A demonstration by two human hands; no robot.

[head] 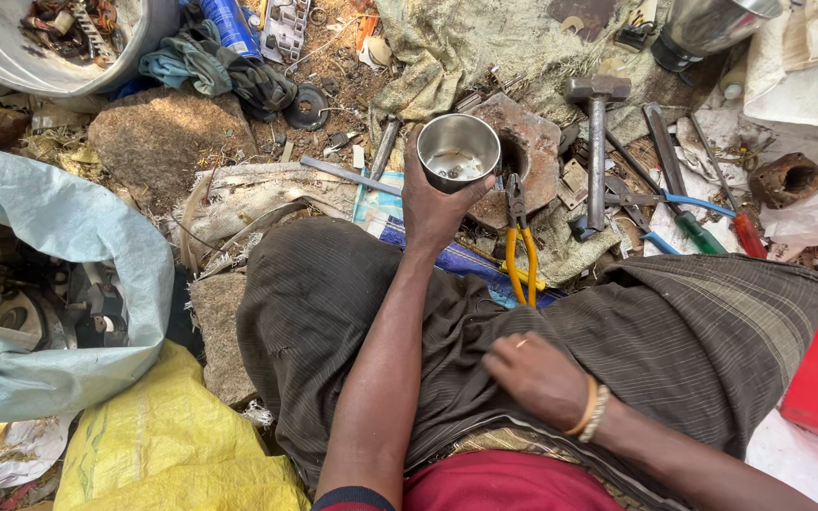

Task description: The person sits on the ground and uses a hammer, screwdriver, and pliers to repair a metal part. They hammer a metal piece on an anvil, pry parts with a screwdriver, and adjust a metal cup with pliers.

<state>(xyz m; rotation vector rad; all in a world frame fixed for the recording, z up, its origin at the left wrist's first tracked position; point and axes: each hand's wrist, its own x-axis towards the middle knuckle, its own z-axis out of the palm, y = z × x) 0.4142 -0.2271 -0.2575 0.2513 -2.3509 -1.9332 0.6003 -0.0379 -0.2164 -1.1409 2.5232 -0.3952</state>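
Head view: the person sits on the ground with legs folded under a dark striped cloth (pixel 674 331). The left hand (pixel 437 203) is raised in front of the knees and its grip is closed around a small steel cup (pixel 458 151), fingers wrapped round the wall from below and behind, with the open mouth facing up. A little pale liquid or residue shows at the bottom of the cup; what it is cannot be told. The right hand (pixel 537 374) rests on the lap with the fingers loosely curled and nothing in it, a ring on one finger and bangles (pixel 591 409) at the wrist.

The cup looks thin-walled, stiff and light, with a smooth, shiny skin that is likely slippery if wet. A grasp round the middle of the wall, as it is held now, seems the safest; it should stay level, since the contents could spill. It would dent rather than break.

Just beyond the cup lies a rusty iron block (pixel 532 151) with a hole in it. Yellow-handled pliers (pixel 521 251) lie just right of the left wrist, a hammer (pixel 596 142) farther right, and a green-handled screwdriver (pixel 698 232) near it. A metal bucket (pixel 40 43) of scrap stands at top left, and a grey sack (pixel 59 237) lies at the left.
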